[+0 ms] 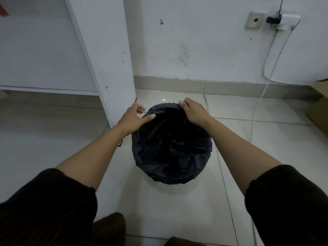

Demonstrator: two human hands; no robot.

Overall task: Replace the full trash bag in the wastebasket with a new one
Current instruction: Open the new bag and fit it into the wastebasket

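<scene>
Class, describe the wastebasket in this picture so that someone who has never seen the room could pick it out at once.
Start at the tall white cabinet panel that meets the tiled floor near the wall. Just right of its foot stands the wastebasket, with both hands at its far rim. It is the only round, dark thing on the pale tiles, lined with a crumpled black trash bag folded over its rim.

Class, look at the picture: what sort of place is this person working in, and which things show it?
Probably a home or small office room: a tiled floor, a white shelf unit, and a wall socket with a charger cable.
</scene>
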